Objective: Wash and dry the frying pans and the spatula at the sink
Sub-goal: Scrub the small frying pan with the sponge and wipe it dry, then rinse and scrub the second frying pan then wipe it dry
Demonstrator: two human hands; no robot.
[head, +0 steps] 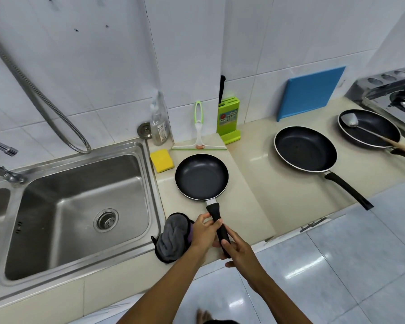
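A small black frying pan [201, 176] sits on the beige counter just right of the steel sink [80, 211]. Both hands grip its black handle: my left hand [205, 232] higher up, my right hand [240, 251] at the handle's end. A larger black pan [305, 148] lies further right with its handle pointing toward the counter edge. A third pan [369, 128] near the stove holds a metal spatula [350, 120] with a wooden handle. A yellow sponge [161, 160] lies behind the small pan, and a grey cloth [172, 237] lies bunched beside my left hand.
A soap bottle [159, 123], a green squeegee [198, 134] and a green knife block [228, 118] stand along the tiled wall. A blue cutting board [311, 92] leans further right, by the gas stove [393, 97]. Taps [2, 148] and a metal hose overhang the sink's left side.
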